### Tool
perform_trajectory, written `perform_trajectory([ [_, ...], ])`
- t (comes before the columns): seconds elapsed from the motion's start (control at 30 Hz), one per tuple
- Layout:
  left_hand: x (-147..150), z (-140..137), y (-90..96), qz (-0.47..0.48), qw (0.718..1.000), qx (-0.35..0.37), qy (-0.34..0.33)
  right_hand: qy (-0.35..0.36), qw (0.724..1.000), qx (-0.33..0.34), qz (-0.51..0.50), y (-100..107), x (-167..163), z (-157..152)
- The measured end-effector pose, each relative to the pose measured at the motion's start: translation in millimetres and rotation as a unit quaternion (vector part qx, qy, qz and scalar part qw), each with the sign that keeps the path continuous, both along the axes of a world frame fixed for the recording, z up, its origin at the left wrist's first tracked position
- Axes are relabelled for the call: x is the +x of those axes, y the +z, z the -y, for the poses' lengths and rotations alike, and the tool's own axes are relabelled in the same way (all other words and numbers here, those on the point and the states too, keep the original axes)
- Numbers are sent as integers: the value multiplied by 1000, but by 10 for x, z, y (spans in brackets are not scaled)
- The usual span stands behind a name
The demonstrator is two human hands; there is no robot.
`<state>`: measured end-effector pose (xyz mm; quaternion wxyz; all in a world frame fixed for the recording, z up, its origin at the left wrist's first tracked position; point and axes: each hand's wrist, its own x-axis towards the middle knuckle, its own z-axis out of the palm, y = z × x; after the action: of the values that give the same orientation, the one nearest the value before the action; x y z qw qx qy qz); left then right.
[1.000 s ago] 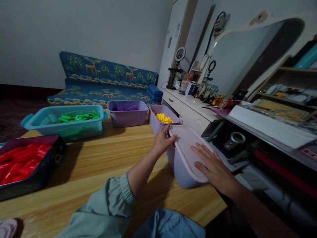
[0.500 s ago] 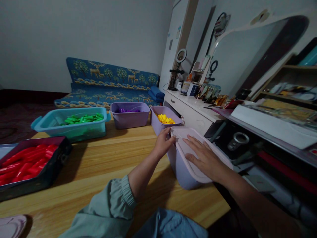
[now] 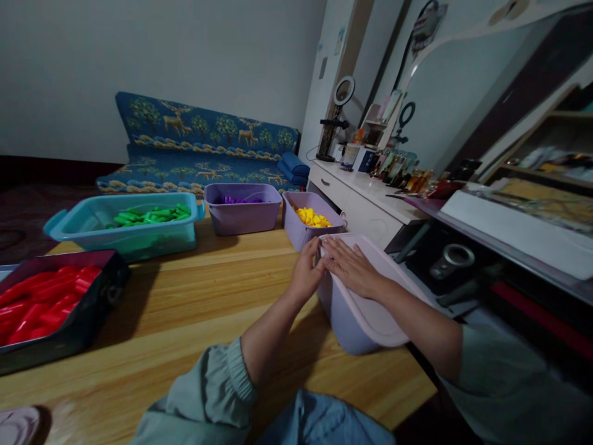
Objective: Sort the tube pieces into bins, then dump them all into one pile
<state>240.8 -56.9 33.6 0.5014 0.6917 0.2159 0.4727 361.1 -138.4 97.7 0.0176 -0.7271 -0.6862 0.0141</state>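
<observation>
A lilac plastic storage box [image 3: 345,318] stands at the table's right edge with a pale pink lid [image 3: 382,312] on top. My left hand [image 3: 306,272] is closed around the box's far left corner, its thumb at the lid rim. Flat on the lid near that same corner lies my right hand [image 3: 348,262], fingers stretched out and touching the left thumb area. Just beyond the lidded box is a lilac bin [image 3: 299,230] holding yellow pieces [image 3: 312,216]. Whatever is inside the lidded box is hidden.
On the wooden table [image 3: 222,290] stand a purple bin [image 3: 243,216] with purple pieces, a teal tub [image 3: 139,244] with green pieces and a dark box [image 3: 99,309] of red pieces. Part of a pink lid [image 3: 18,426] shows at lower left. A white dresser [image 3: 356,204] stands beyond.
My right hand has slid across the lid toward its far left corner, close to my left hand. The left hand stays at the corner. The view has shifted slightly.
</observation>
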Motion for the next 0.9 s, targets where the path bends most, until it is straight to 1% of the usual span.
perform_trajectory([
  [0.1, 1, 8, -10, 5, 1000, -1, -1, 0, 1000, -1, 3, 22, 1, 5],
  [0.23, -13, 29, 31, -4, 1000, -6, -7, 9, 1000, -3, 2, 90, -29, 47],
  [0.47, -50, 44, 127, -5, 999, 10, 39, 20, 1000, 1, 0, 266, -120, 223],
  [0.57, -126, 51, 182, 14, 998, 5, 63, 18, 1000, 23, 5, 369, -264, 343],
  [0.67, -292, 97, 284, 47, 994, -37, 92, 42, 996, 73, -13, 443, -562, 498],
  [0.73, -468, 151, 376, 69, 989, -76, 107, 86, 987, 116, -65, 447, -821, 579],
  [0.77, -577, 181, 426, 81, 986, -94, 111, 111, 978, 139, -105, 432, -953, 600],
  [0.83, -835, 244, 528, 97, 981, -119, 119, 146, 951, 182, -201, 366, -1206, 588],
  [0.9, -1140, 305, 629, 97, 977, -129, 140, 152, 920, 217, -290, 262, -1444, 495],
])
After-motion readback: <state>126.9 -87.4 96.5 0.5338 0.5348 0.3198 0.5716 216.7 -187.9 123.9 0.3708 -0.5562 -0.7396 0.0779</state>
